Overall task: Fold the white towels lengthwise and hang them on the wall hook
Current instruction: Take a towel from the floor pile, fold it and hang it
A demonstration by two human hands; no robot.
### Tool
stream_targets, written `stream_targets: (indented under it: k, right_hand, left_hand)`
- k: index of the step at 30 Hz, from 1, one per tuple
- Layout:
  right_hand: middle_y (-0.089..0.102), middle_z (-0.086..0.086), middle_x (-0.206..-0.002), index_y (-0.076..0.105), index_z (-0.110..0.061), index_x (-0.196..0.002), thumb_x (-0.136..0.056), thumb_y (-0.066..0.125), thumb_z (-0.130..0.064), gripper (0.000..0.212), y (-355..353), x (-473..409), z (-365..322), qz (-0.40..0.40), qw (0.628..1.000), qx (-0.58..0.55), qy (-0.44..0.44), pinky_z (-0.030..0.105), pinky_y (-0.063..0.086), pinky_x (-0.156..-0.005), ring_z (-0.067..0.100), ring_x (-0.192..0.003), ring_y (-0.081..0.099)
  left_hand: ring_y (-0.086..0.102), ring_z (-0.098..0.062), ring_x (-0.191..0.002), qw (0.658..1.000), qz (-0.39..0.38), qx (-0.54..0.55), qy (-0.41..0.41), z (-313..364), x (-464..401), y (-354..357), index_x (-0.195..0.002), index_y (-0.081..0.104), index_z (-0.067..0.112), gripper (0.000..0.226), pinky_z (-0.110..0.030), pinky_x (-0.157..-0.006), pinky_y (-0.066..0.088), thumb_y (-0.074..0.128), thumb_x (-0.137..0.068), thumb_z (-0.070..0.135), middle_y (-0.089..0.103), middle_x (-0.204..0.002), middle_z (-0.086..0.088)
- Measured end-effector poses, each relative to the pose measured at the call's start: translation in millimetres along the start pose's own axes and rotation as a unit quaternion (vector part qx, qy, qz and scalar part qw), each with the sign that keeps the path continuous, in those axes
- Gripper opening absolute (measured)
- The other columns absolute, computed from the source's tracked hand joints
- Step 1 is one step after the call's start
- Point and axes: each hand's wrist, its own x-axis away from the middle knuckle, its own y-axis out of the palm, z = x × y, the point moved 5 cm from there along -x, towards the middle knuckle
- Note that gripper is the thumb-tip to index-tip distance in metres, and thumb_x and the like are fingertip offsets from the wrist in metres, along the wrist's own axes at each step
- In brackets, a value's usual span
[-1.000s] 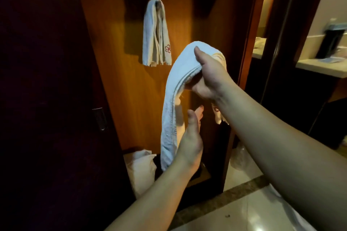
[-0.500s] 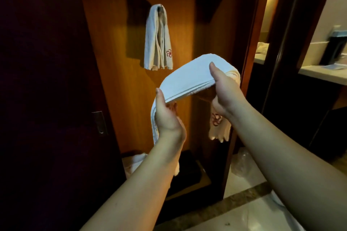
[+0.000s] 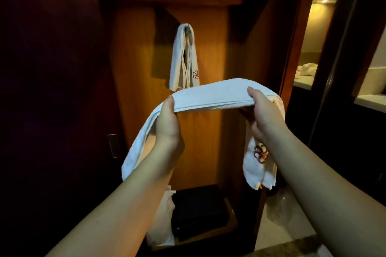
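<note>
A white towel (image 3: 211, 96), folded into a long narrow strip, stretches level between my two hands in front of a wooden wall. My left hand (image 3: 168, 123) grips its left part, thumb on top; the end beyond it droops down to the left. My right hand (image 3: 264, 115) grips the right part, and that end, with a red emblem, hangs below my wrist. Behind and above, another folded white towel (image 3: 183, 58) with a red emblem hangs from the wall hook (image 3: 188, 26).
A dark door or panel with a metal latch (image 3: 111, 145) fills the left. At the foot of the wooden niche sits a dark box (image 3: 200, 213) beside a white bag (image 3: 163, 227). At right, a doorway opens onto a bathroom counter (image 3: 305, 77).
My left hand went from the hanging lower part up and left, lifting the strip until it lies level between both hands. My right hand came down, and the view moved closer to the hook.
</note>
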Motion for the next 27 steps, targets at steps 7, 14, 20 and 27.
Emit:
stream_targets:
  k: [7,14,20,27]
  right_hand:
    - [0.067,-0.001,-0.101,0.056,-0.021,-0.110,-0.095,0.063,-0.032,0.020,10,-20,-9,0.010,1.000,0.000,-0.014,0.038,0.047,-0.104,0.018,-0.110,0.063]
    - [0.071,0.002,-0.100,0.063,-0.020,-0.108,-0.099,0.059,-0.031,0.015,51,-68,-23,-0.073,0.996,0.035,-0.035,0.033,0.050,-0.083,0.018,-0.098,0.068]
    - [0.072,0.003,-0.102,0.065,-0.022,-0.097,-0.098,0.055,-0.045,0.025,107,-127,-52,-0.137,0.979,0.125,-0.085,0.040,0.046,-0.105,0.022,-0.112,0.066]
    - [0.062,0.009,-0.133,0.059,-0.017,-0.131,-0.091,0.040,-0.071,0.069,161,-213,-70,-0.189,0.966,0.138,-0.111,0.042,0.035,-0.109,0.021,-0.127,0.054]
  left_hand:
    - [0.065,-0.020,-0.111,0.997,0.005,-0.048,0.055,30,-24,19,-0.107,0.066,0.024,0.038,-0.045,-0.108,0.046,0.058,-0.086,0.055,0.070,-0.115,-0.005]
    - [0.057,-0.018,-0.113,0.981,-0.009,-0.181,0.072,62,-86,29,-0.101,0.056,0.026,0.036,-0.037,-0.105,0.044,0.046,-0.097,0.060,0.063,-0.113,-0.001]
    - [0.054,-0.016,-0.115,0.963,-0.067,-0.223,0.134,103,-151,48,-0.128,0.054,0.023,0.051,-0.022,-0.089,0.034,0.035,-0.100,0.061,0.059,-0.123,0.002]
    - [0.039,-0.029,-0.142,0.966,-0.101,-0.198,0.134,129,-241,77,-0.148,0.042,0.015,0.080,-0.046,-0.118,0.027,0.034,-0.093,0.073,0.041,-0.155,-0.013]
